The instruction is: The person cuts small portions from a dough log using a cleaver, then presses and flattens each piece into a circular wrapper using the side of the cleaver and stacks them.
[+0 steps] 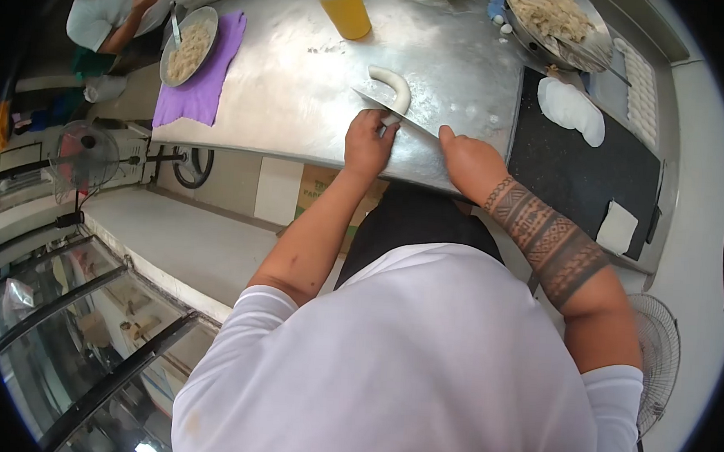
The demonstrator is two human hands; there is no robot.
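Observation:
A curved white roll of dough (395,85) lies on the metal table near its front edge. My left hand (370,142) is closed on the near end of the roll. In my right hand (469,162) is the handle of a knife (417,127), its blade lying across the dough beside my left fingers. The handle itself is mostly hidden in my fist. Flour marks and small specks of dough dot the metal table (280,66) around the roll.
A cup of yellow liquid (346,14) stands beyond the dough. At left, a bowl of filling (191,47) rests on a purple cloth (222,79). A large bowl (553,19), flat dough (571,110) on a black board (565,179), and a tray (637,97) are right. A co-worker (111,8) is upper left.

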